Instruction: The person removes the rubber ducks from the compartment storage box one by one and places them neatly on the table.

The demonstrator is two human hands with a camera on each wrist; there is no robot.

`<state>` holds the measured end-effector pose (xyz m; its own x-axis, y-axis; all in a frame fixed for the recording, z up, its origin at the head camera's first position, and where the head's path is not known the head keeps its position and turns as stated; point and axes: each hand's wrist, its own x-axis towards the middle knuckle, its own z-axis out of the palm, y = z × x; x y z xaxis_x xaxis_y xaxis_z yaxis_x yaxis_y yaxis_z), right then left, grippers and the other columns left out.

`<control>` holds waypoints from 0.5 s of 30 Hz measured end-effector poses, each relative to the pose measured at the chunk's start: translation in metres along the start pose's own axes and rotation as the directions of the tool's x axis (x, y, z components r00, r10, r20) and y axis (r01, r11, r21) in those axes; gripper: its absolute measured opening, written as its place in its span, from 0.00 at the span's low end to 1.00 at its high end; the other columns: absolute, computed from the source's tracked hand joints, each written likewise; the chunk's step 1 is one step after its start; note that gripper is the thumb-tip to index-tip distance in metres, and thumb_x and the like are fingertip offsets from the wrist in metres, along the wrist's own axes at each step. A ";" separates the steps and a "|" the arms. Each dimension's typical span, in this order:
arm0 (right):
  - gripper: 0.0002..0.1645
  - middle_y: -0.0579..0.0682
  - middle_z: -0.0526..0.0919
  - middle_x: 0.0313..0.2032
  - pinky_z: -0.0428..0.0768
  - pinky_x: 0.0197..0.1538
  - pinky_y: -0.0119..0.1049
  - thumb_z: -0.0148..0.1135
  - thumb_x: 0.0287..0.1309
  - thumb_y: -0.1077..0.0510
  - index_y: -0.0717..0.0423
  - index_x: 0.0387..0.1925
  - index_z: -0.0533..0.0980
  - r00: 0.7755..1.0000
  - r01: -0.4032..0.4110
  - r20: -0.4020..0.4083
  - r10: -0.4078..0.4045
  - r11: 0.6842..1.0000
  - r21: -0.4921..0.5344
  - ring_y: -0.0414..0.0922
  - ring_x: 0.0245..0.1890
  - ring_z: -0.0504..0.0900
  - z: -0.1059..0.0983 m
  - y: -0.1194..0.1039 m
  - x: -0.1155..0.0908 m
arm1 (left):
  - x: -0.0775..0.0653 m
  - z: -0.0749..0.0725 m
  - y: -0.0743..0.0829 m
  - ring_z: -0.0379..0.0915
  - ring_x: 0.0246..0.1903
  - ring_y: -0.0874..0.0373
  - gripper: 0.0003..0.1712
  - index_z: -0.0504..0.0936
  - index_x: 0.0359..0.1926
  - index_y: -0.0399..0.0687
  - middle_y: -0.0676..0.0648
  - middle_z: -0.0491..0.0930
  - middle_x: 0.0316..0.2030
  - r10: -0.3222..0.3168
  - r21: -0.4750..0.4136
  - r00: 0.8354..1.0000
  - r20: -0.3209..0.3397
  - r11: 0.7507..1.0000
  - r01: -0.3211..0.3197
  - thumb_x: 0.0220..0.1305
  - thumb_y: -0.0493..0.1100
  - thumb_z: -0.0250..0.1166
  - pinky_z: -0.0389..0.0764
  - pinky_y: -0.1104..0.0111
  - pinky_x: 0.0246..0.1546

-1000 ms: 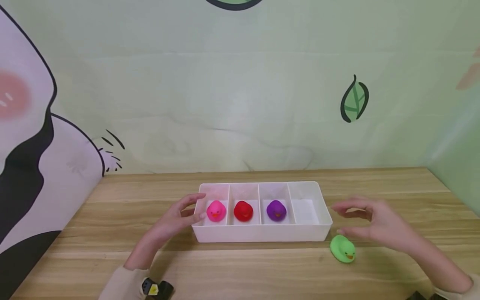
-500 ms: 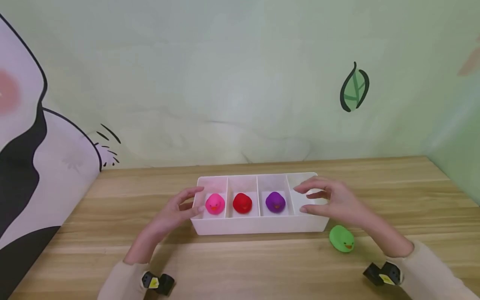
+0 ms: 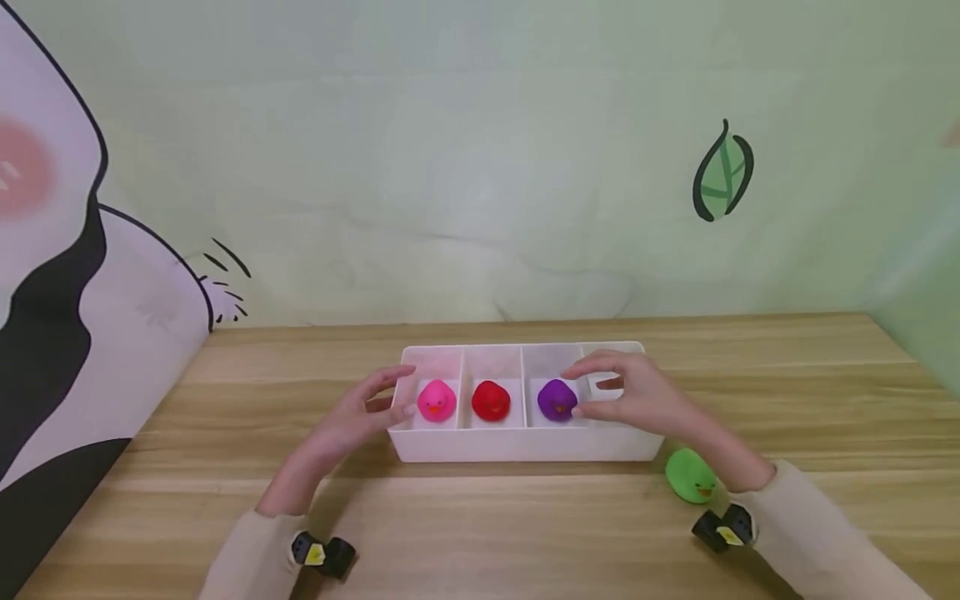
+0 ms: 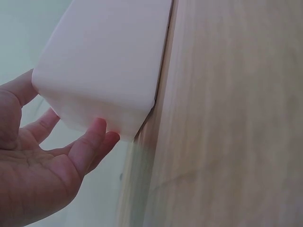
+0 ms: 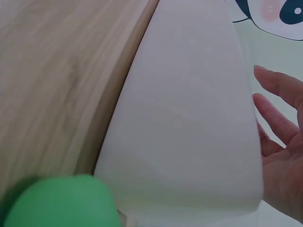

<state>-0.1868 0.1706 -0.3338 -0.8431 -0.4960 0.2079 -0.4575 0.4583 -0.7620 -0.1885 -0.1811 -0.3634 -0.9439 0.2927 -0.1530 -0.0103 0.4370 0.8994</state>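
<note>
A white four-part tray [image 3: 517, 446] stands on the wooden table. From left to right in the head view, its compartments hold a pink rubber duck [image 3: 437, 401], a red rubber duck [image 3: 491, 402] and a purple rubber duck [image 3: 557, 401]. My left hand [image 3: 358, 415] holds the tray's left end, thumb and index finger over the rim, other fingertips against the outer end wall [image 4: 102, 111]. Above the right compartments, my right hand [image 3: 637, 394] has thumb and fingers spread apart, tips right at the purple duck. The rightmost compartment is partly hidden by this hand.
A green rubber duck [image 3: 691, 476] sits on the table in front of the tray's right corner, beside my right forearm. It looms close in the right wrist view. Behind the table [image 3: 510, 533] rises a pale green backdrop [image 3: 480, 167] with a leaf drawing [image 3: 722, 175].
My right hand has moved left, from beside the tray above the green duck to over the right compartments, near the purple duck. The left hand stays at the tray's left end.
</note>
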 end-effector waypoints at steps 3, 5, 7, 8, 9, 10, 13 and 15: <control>0.21 0.58 0.81 0.44 0.78 0.47 0.50 0.70 0.44 0.62 0.65 0.43 0.78 1.000 -0.001 0.018 0.001 1.000 -0.011 0.55 0.48 0.76 0.004 0.001 0.006 | -0.001 -0.001 -0.001 0.52 0.62 0.33 0.34 0.60 0.65 0.51 0.38 0.52 0.66 -0.003 -0.003 1.000 0.003 1.000 0.003 0.60 0.47 0.61 0.65 0.46 0.56; 0.21 0.58 0.81 0.44 0.78 0.46 0.50 0.70 0.44 0.62 0.64 0.43 0.78 1.000 -0.009 0.026 0.010 0.999 -0.036 0.55 0.48 0.76 0.006 0.001 0.009 | -0.001 -0.001 -0.001 0.52 0.62 0.33 0.34 0.60 0.65 0.51 0.38 0.52 0.66 0.000 -0.014 1.000 0.006 1.000 0.000 0.59 0.48 0.62 0.64 0.46 0.56; 0.21 0.58 0.81 0.44 0.78 0.46 0.50 0.70 0.44 0.62 0.64 0.43 0.78 0.999 -0.017 0.033 0.019 0.998 -0.068 0.55 0.48 0.76 0.008 0.001 0.013 | -0.001 -0.002 -0.001 0.52 0.62 0.33 0.35 0.60 0.65 0.51 0.38 0.52 0.66 0.004 -0.022 1.000 0.010 1.000 -0.003 0.59 0.49 0.62 0.64 0.46 0.56; 0.21 0.57 0.81 0.44 0.78 0.45 0.50 0.70 0.43 0.62 0.64 0.43 0.78 0.999 -0.017 0.033 0.020 0.996 -0.085 0.55 0.48 0.76 0.008 0.000 0.014 | 0.000 -0.002 0.000 0.52 0.62 0.33 0.35 0.60 0.65 0.52 0.38 0.52 0.66 0.007 -0.027 1.000 0.012 1.000 -0.006 0.59 0.49 0.62 0.65 0.47 0.56; 0.21 0.57 0.81 0.44 0.78 0.45 0.50 0.70 0.43 0.62 0.63 0.43 0.78 0.999 -0.018 0.033 0.022 0.995 -0.101 0.54 0.48 0.76 0.009 -0.001 0.016 | 0.000 -0.003 0.000 0.52 0.62 0.33 0.35 0.60 0.65 0.51 0.38 0.52 0.66 0.010 -0.028 1.000 0.015 1.000 -0.009 0.59 0.49 0.62 0.65 0.47 0.56; 0.21 0.57 0.81 0.44 0.78 0.45 0.50 0.70 0.43 0.63 0.63 0.43 0.78 0.999 -0.017 0.033 0.021 0.993 -0.117 0.54 0.48 0.76 0.010 -0.001 0.017 | 0.000 -0.003 0.000 0.53 0.62 0.33 0.35 0.60 0.65 0.51 0.38 0.52 0.66 0.011 -0.032 1.000 0.015 0.999 -0.011 0.59 0.49 0.62 0.65 0.47 0.56; 0.20 0.57 0.81 0.44 0.77 0.44 0.49 0.69 0.43 0.64 0.63 0.42 0.79 1.000 -0.001 0.029 0.006 0.986 -0.164 0.54 0.47 0.76 0.013 -0.002 0.022 | 0.001 -0.006 0.002 0.52 0.62 0.33 0.35 0.59 0.65 0.50 0.37 0.52 0.66 0.021 -0.032 1.000 0.016 0.999 -0.021 0.59 0.48 0.62 0.65 0.47 0.56; 0.20 0.57 0.81 0.43 0.77 0.43 0.49 0.69 0.42 0.65 0.64 0.42 0.79 1.000 0.008 0.025 -0.003 0.982 -0.188 0.54 0.47 0.76 0.014 -0.003 0.025 | 0.001 -0.007 0.003 0.52 0.62 0.33 0.35 0.59 0.65 0.49 0.37 0.52 0.66 0.024 -0.033 1.000 0.015 0.999 -0.023 0.59 0.47 0.62 0.64 0.47 0.56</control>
<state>-0.2024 0.1464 -0.3351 -0.8343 -0.5158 0.1945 -0.5088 0.5848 -0.6318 -0.1921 -0.1859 -0.3580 -0.9387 0.3161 -0.1378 0.0008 0.4016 0.9158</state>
